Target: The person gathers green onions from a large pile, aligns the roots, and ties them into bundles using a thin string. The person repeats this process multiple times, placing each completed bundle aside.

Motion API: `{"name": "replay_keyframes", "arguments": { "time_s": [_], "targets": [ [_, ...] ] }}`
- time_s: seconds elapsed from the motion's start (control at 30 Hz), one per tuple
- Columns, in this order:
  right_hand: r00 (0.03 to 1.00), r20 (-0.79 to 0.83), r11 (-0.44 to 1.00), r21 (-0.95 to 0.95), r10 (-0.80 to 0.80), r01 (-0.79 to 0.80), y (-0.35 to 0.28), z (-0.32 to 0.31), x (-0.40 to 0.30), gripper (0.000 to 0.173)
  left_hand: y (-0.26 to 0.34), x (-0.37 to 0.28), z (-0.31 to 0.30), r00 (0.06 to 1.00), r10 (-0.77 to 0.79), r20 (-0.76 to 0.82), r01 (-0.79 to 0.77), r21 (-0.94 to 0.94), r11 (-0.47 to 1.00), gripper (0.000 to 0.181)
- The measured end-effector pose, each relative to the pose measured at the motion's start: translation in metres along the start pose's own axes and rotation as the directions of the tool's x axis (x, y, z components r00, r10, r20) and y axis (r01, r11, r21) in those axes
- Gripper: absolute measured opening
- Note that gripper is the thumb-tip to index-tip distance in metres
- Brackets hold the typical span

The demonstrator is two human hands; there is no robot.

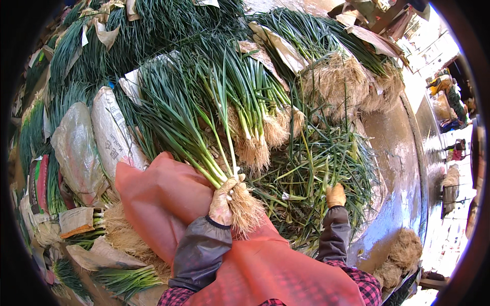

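My left hand point(224, 201), in a pale, soiled glove, grips a bunch of green onions point(203, 157) near the white stem bases. Their fibrous roots point(245, 208) hang beside the wrist, over the red apron point(275, 264), and the leaves point up and left. At the right, my right hand point(335, 196), in a tan glove, is at a heap of loose leaves and trimmings point(306, 179); its fingertips are partly hidden, and whether it holds a leaf is unclear. More green onions with roots point(252, 149) lie just beyond my left hand.
Bundled green onions with thick roots point(337, 84) lie at the upper right. Filled plastic sacks point(78, 149) and paper-wrapped bundles point(78, 222) stand to the left. Wet floor point(398, 153) runs along the right, with root-ended bundles point(402, 252) at lower right. People are visible in the far right distance.
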State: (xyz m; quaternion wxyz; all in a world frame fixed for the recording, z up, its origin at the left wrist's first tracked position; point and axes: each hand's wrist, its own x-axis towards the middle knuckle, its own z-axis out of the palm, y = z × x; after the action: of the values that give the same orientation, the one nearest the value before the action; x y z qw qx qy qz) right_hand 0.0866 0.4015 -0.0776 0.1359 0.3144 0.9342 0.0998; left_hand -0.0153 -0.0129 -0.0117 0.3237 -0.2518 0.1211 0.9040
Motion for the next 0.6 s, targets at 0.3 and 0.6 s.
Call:
{"name": "replay_keyframes", "arguments": {
  "time_s": [0.3,0.6],
  "targets": [
    [0.960,-0.143,0.485,0.839,-0.239,0.246,-0.224,-0.098,0.031,0.036,-0.006,-0.016,0.027,0.987,0.050,0.154,-0.053,0.016,0.998,0.018],
    [0.942,-0.013,0.583,0.782,-0.336,0.219,-0.244,-0.146,0.046,0.035,-0.008,-0.009,0.020,0.985,0.166,0.042,-0.169,0.113,0.979,0.018]
  ]
}}
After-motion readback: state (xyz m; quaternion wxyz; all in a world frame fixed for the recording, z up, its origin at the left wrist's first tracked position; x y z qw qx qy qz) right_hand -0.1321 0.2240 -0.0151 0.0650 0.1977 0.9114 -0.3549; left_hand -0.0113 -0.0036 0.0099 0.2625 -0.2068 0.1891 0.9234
